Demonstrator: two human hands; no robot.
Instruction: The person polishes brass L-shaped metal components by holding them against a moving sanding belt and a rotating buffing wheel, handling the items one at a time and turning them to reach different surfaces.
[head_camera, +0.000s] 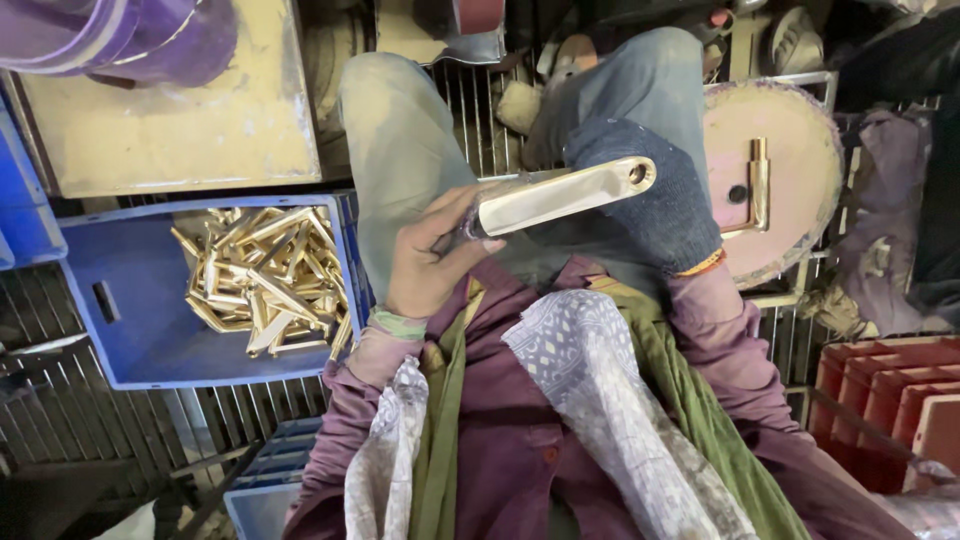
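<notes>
A long polished metal handle (560, 192) with a round hole at its right end lies across both my hands, above my lap. My bare left hand (430, 260) grips its left end. My right hand (645, 190), in a dark blue knitted glove, holds it from behind near the holed end. My knees in grey trousers (400, 150) rise behind the piece. A blue plastic crate (140, 320) to my left holds several brass-coloured metal pieces (265, 280) of a similar shape.
A round pinkish disc (800, 190) with a brass piece (755, 190) lying on it stands at the right. A worn yellowish board (170, 120) lies at the upper left. Red crates (880, 400) sit at the lower right. Metal grating (60, 420) covers the floor.
</notes>
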